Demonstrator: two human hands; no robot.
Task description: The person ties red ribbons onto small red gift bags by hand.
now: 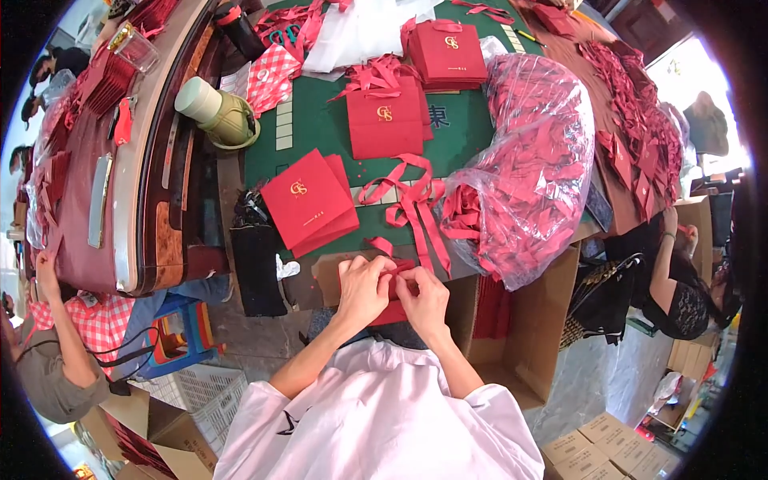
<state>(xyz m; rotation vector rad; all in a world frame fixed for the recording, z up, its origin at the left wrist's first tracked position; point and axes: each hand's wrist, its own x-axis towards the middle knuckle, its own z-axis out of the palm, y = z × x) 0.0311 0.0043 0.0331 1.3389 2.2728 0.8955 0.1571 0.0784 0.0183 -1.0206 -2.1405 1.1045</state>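
At the near edge of the table, my left hand (364, 290) and my right hand (422, 301) are close together, fingers bent and pinching at the top of a red paper bag (389, 315). My hands cover much of this bag, and whether a ribbon is between the fingertips cannot be made out. Just beyond my hands, loose red ribbons (412, 200) lie on the green table top. Flat red paper bags (308, 200) with a gold mark are piled to the left of them. Farther back, another red gift bag (386, 124) has ribbon handles on top.
A clear plastic sack of red ribbons (536, 160) bulges at the right. More red bags (448, 56) stand at the back. A pale green flask (216, 112) stands at the left. An open cardboard box (520, 328) sits below the table edge. Other people work at both sides.
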